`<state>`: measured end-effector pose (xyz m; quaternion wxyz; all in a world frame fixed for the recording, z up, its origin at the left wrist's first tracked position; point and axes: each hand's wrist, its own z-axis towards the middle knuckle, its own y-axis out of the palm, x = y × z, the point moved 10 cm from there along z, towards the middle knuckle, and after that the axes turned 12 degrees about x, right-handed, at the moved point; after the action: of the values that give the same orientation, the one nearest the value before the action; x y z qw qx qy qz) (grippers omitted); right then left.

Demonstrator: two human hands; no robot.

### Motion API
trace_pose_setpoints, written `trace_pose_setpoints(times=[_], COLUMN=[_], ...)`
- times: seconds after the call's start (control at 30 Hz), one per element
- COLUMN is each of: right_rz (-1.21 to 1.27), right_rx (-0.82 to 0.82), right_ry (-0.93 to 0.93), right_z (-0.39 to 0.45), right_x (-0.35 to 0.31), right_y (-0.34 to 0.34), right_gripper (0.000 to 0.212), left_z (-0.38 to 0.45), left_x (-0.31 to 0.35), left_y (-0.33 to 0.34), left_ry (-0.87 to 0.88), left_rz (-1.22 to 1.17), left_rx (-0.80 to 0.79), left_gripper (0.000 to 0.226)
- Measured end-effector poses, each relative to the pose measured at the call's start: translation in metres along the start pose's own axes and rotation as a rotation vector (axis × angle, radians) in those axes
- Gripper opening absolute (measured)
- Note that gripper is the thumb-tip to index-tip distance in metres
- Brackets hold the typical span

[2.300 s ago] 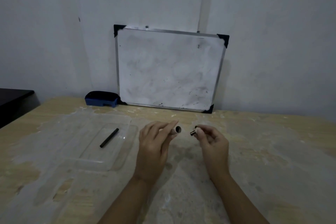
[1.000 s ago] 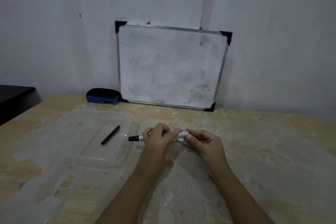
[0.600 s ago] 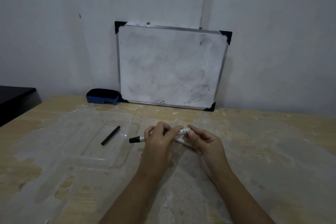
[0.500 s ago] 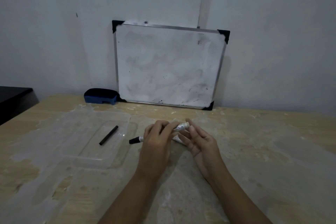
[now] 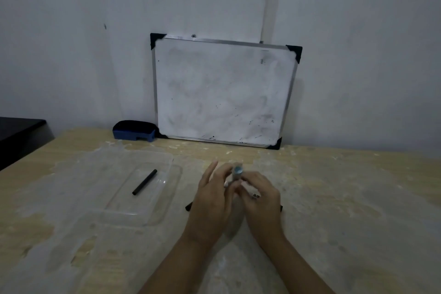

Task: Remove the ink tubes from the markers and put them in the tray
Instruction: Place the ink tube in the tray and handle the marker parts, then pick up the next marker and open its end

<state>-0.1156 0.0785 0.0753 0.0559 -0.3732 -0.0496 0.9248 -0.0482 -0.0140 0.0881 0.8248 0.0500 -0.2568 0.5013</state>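
Observation:
A white marker point(image 5: 237, 174) stands tilted between my two hands, its round grey end facing up toward me. My left hand point(image 5: 211, 200) touches it from the left with the fingers partly spread. My right hand point(image 5: 261, 200) closes around its lower body, and a small white piece point(image 5: 253, 194) shows at those fingers. A clear plastic tray point(image 5: 167, 159) lies to the left of my hands with one black ink tube point(image 5: 144, 182) in it. Dark tips point(image 5: 188, 207) stick out from under both hands; what they belong to is hidden.
A whiteboard point(image 5: 222, 93) leans on the wall at the back of the worn wooden table point(image 5: 346, 198). A blue eraser point(image 5: 134, 129) sits beside its left corner. A dark surface point(image 5: 16, 136) borders the table's far left.
The marker lay level between my hands with its black cap to the left. It is now turned so its rear end points up, and both hands have closed in together.

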Motion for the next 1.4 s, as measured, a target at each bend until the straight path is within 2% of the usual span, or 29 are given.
trace_pose_setpoints(times=[0.13, 0.2, 0.27, 0.33, 0.43, 0.57, 0.8, 0.87, 0.93, 0.97, 1.03, 1.2, 1.3, 1.4], right_rz=[-0.267, -0.470, -0.653, -0.783, -0.897, -0.963, -0.937, -0.867, -0.717, -0.640, -0.553, -0.658, -0.707, -0.697], right_rx=[0.321, 0.438, 0.461, 0.394, 0.289, 0.235, 0.236, 0.284, 0.347, 0.339, 0.224, -0.094, -0.188, -0.200], right_ry=[-0.082, -0.017, 0.130, 0.304, 0.446, 0.489, 0.501, 0.423, 0.206, 0.109, 0.001, -0.139, -0.135, -0.109], right_z=[0.012, 0.015, 0.016, 0.014, 0.011, 0.007, 0.005, 0.009, 0.017, 0.019, 0.018, 0.008, 0.006, 0.006], right_x=[0.005, 0.023, 0.045, 0.068, 0.085, 0.092, 0.094, 0.082, 0.058, 0.046, 0.035, 0.041, 0.046, 0.046], right_y=[-0.042, -0.063, -0.078, -0.087, -0.090, -0.086, -0.084, -0.083, -0.075, -0.068, -0.047, -0.008, -0.002, -0.003], right_gripper=[0.027, 0.029, 0.024, 0.019, 0.017, 0.016, 0.022, 0.026, 0.026, 0.025, 0.026, 0.038, 0.029, 0.022], left_z=[0.004, 0.002, -0.003, -0.004, -0.006, -0.009, -0.011, -0.011, -0.010, -0.010, -0.009, -0.008, -0.009, -0.009], left_x=[-0.006, -0.024, -0.041, -0.050, -0.061, -0.072, -0.079, -0.079, -0.078, -0.078, -0.076, -0.076, -0.077, -0.080], left_y=[-0.005, -0.010, -0.013, -0.016, -0.018, -0.020, -0.020, -0.021, -0.021, -0.021, -0.021, -0.020, -0.019, -0.018], left_ry=[-0.036, -0.168, -0.311, -0.382, -0.457, -0.509, -0.569, -0.570, -0.570, -0.568, -0.563, -0.572, -0.575, -0.579], left_rz=[0.115, 0.152, 0.163, 0.179, 0.191, 0.167, 0.140, 0.140, 0.135, 0.133, 0.133, 0.134, 0.138, 0.141], left_rx=[0.030, 0.036, 0.030, 0.043, 0.056, 0.093, 0.104, 0.105, 0.105, 0.101, 0.094, 0.085, 0.079, 0.074], left_gripper=[0.034, 0.037, 0.034, 0.030, 0.027, 0.024, 0.022, 0.020, 0.019, 0.019, 0.019, 0.017, 0.016, 0.015])
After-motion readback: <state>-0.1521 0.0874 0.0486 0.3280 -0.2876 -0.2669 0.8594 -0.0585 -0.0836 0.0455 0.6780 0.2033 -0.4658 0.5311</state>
